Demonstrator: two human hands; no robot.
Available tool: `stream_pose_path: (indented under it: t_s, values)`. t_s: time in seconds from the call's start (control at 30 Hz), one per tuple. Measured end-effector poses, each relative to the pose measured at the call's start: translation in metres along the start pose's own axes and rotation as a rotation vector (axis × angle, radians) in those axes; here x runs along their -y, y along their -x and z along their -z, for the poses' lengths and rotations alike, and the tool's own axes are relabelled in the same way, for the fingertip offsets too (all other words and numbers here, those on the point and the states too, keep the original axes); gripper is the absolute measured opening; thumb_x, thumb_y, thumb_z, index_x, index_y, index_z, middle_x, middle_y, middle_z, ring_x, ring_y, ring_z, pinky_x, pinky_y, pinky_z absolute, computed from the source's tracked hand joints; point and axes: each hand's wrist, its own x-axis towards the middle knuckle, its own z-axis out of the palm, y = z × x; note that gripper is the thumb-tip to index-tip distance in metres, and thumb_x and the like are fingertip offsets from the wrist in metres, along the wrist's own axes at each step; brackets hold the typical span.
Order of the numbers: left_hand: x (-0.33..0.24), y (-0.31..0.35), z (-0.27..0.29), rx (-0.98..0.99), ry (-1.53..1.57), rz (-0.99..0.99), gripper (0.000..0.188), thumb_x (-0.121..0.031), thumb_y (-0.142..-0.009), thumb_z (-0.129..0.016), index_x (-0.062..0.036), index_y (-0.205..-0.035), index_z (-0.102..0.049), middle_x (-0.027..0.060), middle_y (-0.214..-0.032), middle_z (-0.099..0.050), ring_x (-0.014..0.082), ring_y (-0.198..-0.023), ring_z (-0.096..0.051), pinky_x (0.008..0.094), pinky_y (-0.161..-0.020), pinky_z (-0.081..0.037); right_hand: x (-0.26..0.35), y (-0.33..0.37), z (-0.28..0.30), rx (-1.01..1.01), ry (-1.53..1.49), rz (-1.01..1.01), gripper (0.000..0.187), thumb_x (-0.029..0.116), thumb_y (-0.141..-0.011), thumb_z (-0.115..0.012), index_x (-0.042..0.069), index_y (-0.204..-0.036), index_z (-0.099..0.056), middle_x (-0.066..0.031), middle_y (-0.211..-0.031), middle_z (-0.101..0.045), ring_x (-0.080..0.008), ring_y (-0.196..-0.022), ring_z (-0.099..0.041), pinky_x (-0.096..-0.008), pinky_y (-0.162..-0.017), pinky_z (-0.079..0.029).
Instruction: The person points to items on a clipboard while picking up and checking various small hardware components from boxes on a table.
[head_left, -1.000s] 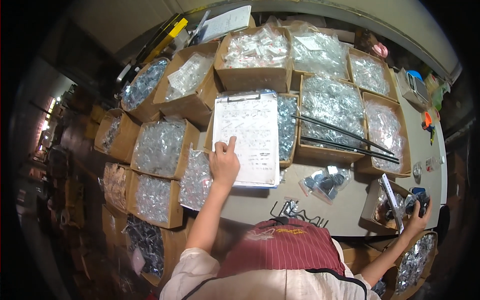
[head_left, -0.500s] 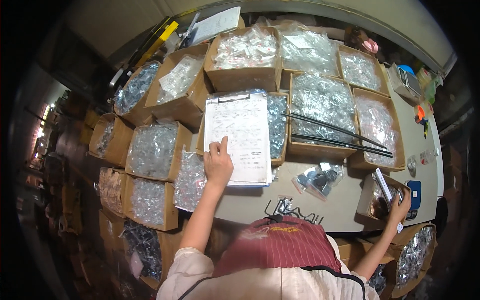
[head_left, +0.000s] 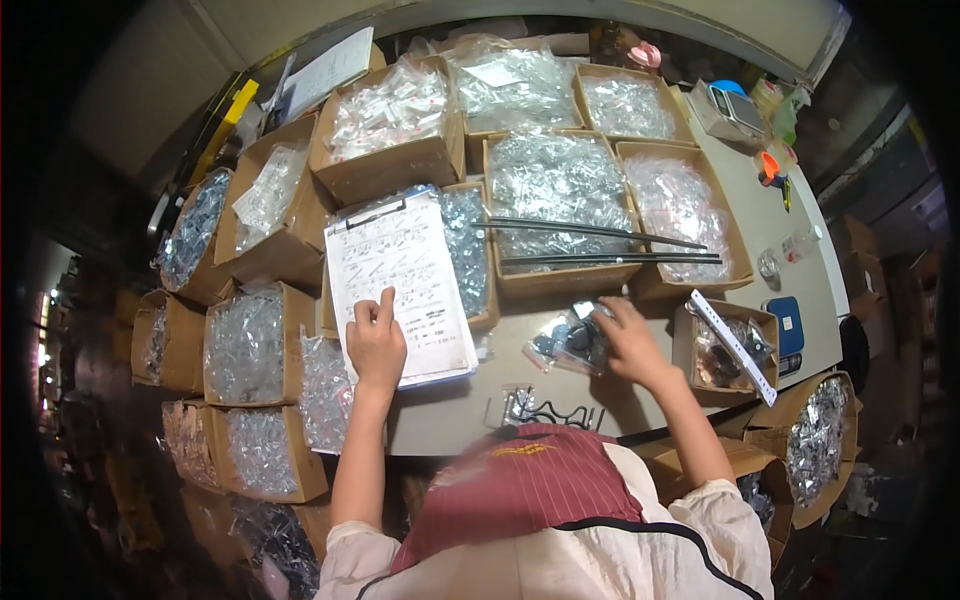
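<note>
My left hand (head_left: 377,345) rests on the sheets of a clipboard (head_left: 420,300), a finger stretched out and pointing at the printed page. Its other fingers are partly bent, and nothing is held in it. My right hand (head_left: 632,342) reaches over clear plastic bags with dark parts (head_left: 572,342), its fingers apart at the bags' right side. Whether the fingertips press on the plastic, I cannot tell. Just below the bags lie several bent black hooks (head_left: 560,415). To the right, a white perforated strip (head_left: 735,350) lies slantwise across a small cardboard box (head_left: 690,350).
Cardboard boxes of bagged metal parts (head_left: 560,180) fill the table's back and left. Long black rods (head_left: 610,262) lie across two boxes. A blue flat device (head_left: 787,325), a clear bottle (head_left: 800,243), an orange cup (head_left: 768,166) and a scale (head_left: 735,105) stand at right.
My right hand has left the small box with the white strip and moved left to the bags of dark parts. My left hand still points on the clipboard. The whole view has shifted.
</note>
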Motion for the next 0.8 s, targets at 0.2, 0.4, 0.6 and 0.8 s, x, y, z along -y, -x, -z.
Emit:
stream_pose_path:
  t_s: [0.2, 0.4, 0.6, 0.8]
  values:
    - [-0.002, 0.003, -0.003, -0.041, -0.017, -0.013, 0.047, -0.002, -0.077, -0.062, -0.0110, -0.123, -0.066, 0.0081, -0.095, -0.054, 0.0245, -0.075, -0.055, 0.0379, -0.068, -0.042, -0.001, 0.001, -0.030, 0.043, 0.054, -0.110, 0.062, 0.011, -0.059, -0.079, 0.004, -0.115, -0.055, -0.0231, -0.114, -0.052, -0.0439, -0.114, -0.049, -0.0506, -0.100, -0.043]
    - [0.001, 0.004, -0.005, -0.053, -0.017, -0.013, 0.047, -0.003, -0.077, -0.064, -0.0103, -0.123, -0.066, 0.0067, -0.093, -0.053, 0.0217, -0.075, -0.054, 0.0357, -0.067, -0.041, 0.011, 0.010, 0.014, 0.035, -0.137, -0.156, 0.036, 0.013, -0.066, -0.071, 0.004, -0.099, -0.060, -0.0173, -0.102, -0.055, -0.0378, -0.100, -0.053, -0.0455, -0.083, -0.047]
    - [0.002, 0.003, -0.006, -0.031, -0.018, -0.011, 0.048, -0.002, -0.077, -0.064, -0.0106, -0.124, -0.065, 0.0064, -0.093, -0.051, 0.0204, -0.075, -0.054, 0.0347, -0.067, -0.040, 0.017, 0.032, 0.108, -0.516, -0.229, -0.379, 0.019, 0.000, -0.074, -0.062, 0.003, -0.093, -0.063, -0.0068, -0.086, -0.055, -0.0176, -0.078, -0.055, -0.0284, -0.070, -0.047]
    - [-0.004, 0.006, -0.002, -0.013, 0.000, 0.040, 0.049, -0.001, -0.078, -0.061, -0.0130, -0.125, -0.066, 0.0078, -0.094, -0.053, 0.0226, -0.078, -0.056, 0.0371, -0.069, -0.043, -0.051, 0.121, 0.155, -1.035, -0.081, -0.623, 0.020, 0.000, -0.083, -0.064, 0.001, -0.102, -0.064, -0.0098, -0.100, -0.062, -0.0209, -0.088, -0.062, -0.0309, -0.078, -0.051]
